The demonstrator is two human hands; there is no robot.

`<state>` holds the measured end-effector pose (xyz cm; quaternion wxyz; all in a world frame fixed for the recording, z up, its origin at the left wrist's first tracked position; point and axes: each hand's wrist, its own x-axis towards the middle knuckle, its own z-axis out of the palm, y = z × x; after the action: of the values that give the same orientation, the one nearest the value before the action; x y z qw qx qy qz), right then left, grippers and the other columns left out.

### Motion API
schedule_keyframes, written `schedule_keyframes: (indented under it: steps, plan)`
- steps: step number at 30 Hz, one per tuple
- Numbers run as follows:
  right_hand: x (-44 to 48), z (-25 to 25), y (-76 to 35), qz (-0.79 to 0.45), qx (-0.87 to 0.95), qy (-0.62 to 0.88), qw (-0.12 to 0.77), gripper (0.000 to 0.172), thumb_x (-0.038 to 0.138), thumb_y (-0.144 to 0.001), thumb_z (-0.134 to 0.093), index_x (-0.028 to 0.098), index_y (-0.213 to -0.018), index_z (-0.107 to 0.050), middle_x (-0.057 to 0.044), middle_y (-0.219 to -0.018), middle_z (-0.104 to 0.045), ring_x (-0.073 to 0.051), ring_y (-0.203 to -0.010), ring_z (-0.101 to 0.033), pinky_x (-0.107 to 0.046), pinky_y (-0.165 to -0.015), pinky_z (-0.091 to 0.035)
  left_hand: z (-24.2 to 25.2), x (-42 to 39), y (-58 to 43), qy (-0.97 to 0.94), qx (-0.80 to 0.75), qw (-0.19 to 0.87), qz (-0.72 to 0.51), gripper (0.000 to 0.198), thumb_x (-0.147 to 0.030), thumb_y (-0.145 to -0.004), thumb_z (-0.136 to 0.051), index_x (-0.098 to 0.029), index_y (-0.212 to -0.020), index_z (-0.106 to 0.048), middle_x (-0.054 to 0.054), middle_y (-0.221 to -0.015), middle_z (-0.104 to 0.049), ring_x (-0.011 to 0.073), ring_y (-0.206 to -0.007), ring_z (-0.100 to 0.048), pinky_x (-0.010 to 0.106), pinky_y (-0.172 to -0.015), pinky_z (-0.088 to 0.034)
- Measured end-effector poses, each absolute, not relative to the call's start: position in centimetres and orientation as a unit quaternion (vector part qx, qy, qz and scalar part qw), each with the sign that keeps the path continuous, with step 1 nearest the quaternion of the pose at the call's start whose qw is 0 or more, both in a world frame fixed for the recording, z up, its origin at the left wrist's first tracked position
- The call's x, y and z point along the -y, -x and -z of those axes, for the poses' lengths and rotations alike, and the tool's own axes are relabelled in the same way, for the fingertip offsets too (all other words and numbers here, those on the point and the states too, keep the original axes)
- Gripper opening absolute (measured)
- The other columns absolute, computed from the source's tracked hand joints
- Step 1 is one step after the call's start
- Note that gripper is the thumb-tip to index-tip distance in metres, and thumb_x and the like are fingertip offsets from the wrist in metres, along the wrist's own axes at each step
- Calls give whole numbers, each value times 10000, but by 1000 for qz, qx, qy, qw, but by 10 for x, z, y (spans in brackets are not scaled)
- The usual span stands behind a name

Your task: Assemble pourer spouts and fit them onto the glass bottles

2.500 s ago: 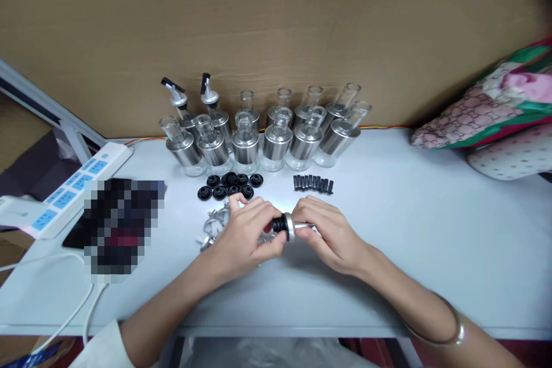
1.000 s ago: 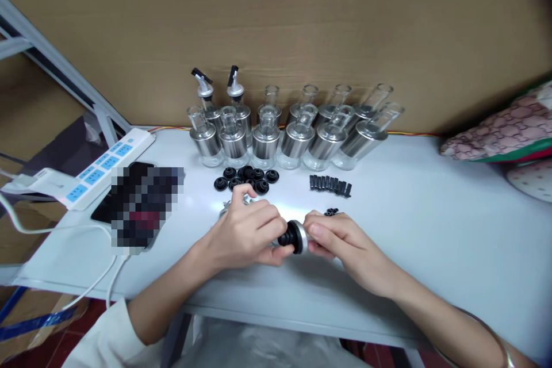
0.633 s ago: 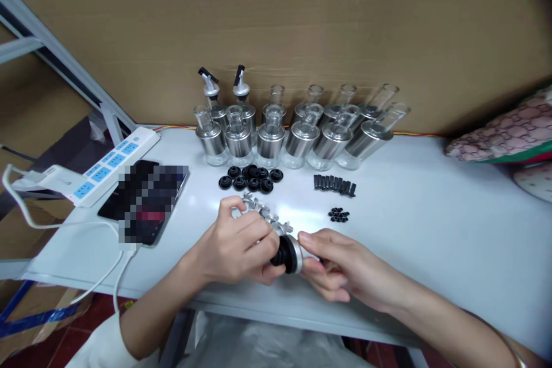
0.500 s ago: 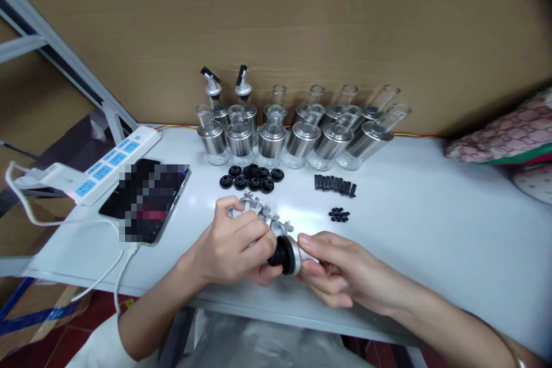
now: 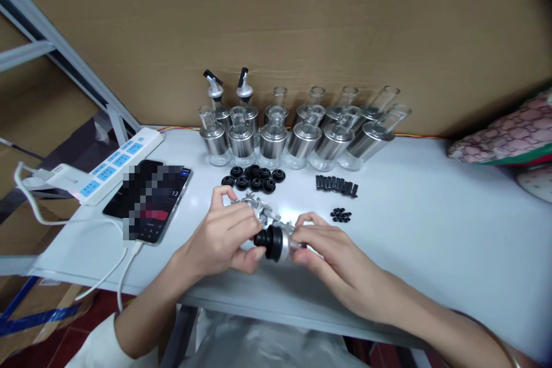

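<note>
The pourer stopper (image 5: 273,243) consists of a ribbed black rubber plug (image 5: 263,239) seated against a silver metal collar (image 5: 283,246). It lies horizontal with the plug end pointing left. It is pinched between the left hand (image 5: 224,236) and the right hand (image 5: 330,253), just above the desk (image 5: 431,230) near the middle of its front edge.

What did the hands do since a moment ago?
The left hand and right hand, both gripping the pourer throughout, carried it slightly left and farther from the table edge. Nothing was let go. The bottles, loose black stoppers and phone stayed put.
</note>
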<state>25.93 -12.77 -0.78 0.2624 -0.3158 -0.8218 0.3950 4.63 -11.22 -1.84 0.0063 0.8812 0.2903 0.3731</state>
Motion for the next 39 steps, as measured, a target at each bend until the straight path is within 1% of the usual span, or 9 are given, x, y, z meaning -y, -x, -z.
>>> schedule_keyframes:
  steps: [2,4,8,12,16,21,27,32,39]
  plan:
    - [123,13,-264,-274,861,297,308,301,334,-983,-337,198,-772,-502,9,-658,-523,-131,-582,-447,-371,-822,-364,18,106,-34,-857,-313,20,-409,370,-329,-968,-246,-197,-662,-408,-53,-515,-418,106,-459,-356,326,-684,-368]
    - [118,20,-271,-230,847,333,346,278,321,-979,-336,207,-794,-509,-6,-672,-548,-149,-597,-483,-367,-800,-381,16,97,-19,-812,-367,-4,-454,387,-349,-970,-207,-203,-684,-422,-20,-569,-471,134,-508,-407,322,-661,-396]
    - [110,31,-282,-243,772,456,371,249,352,-968,-341,213,-858,-516,-38,-747,-572,-184,-695,-539,-303,-647,-404,10,75,-4,-832,-495,-29,-249,283,-355,-909,-409,-196,-678,-446,-41,-563,-493,131,-517,-420,328,-701,-373]
    - [106,37,-285,-254,768,462,365,221,328,-964,-355,205,-892,-523,-34,-771,-567,-171,-700,-534,-284,-651,-406,12,57,-15,-836,-546,20,-55,234,-360,-903,-440,-172,-791,-522,13,-719,-616,175,-629,-556,343,-740,-376]
    - [104,40,-286,-267,771,462,346,202,293,-961,-362,194,-882,-519,-35,-781,-583,-167,-718,-549,-276,-673,-410,22,48,-21,-821,-570,6,-29,215,-337,-900,-464,-153,-875,-572,78,-815,-670,251,-753,-625,367,-752,-386]
    - [102,39,-286,-260,783,468,316,212,284,-953,-362,182,-943,-548,-76,-887,-650,-199,-803,-593,-302,-707,-419,30,47,-18,-815,-578,16,-42,241,-344,-923,-437,-149,-990,-562,88,-917,-680,253,-807,-634,373,-763,-408]
    - [99,43,-284,-270,768,522,254,182,305,-936,-384,192,-1033,-488,-62,-836,-695,-202,-709,-609,-282,-600,-397,26,60,-17,-800,-587,35,-116,284,-343,-930,-420,-145,-1115,-505,111,-1063,-593,270,-983,-575,404,-849,-428]
    - [97,57,-278,-252,791,536,154,242,275,-930,-377,166,-1066,-545,-24,-645,-643,-188,-552,-578,-273,-560,-367,36,102,-16,-804,-539,179,-176,526,-495,-867,-500,-203,-1280,-356,132,-1272,-439,301,-1215,-432,462,-1001,-386]
    - [97,55,-278,-257,794,528,159,302,329,-914,-425,154,-1128,-547,-81,-828,-652,-221,-755,-622,-345,-696,-464,64,135,-16,-762,-551,259,-222,912,-588,-665,-703,-286,-1363,-198,139,-1449,-228,351,-1359,-269,533,-1093,-306]
